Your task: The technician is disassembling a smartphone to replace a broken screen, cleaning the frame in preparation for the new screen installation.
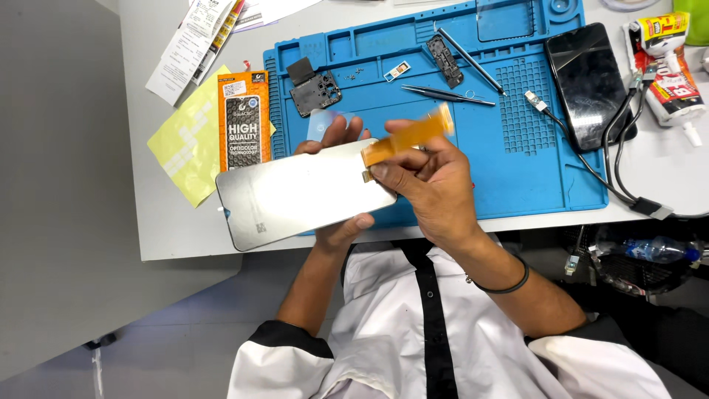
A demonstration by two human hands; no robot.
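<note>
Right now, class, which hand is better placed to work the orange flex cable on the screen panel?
The right hand: its fingertips already pinch the flex cable at the panel's edge. The left hand is underneath, supporting the screen panel.

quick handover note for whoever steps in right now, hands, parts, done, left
Left hand: holds the silver display panel from beneath, back side up, above the table edge.
Right hand: pinches the orange flex cable at the panel's end.
On the blue mat: tweezers, small black covers, loose screws; black phone lies at its right.
Done: phone parts already laid out.
Left: panel not yet on the phone.
</note>
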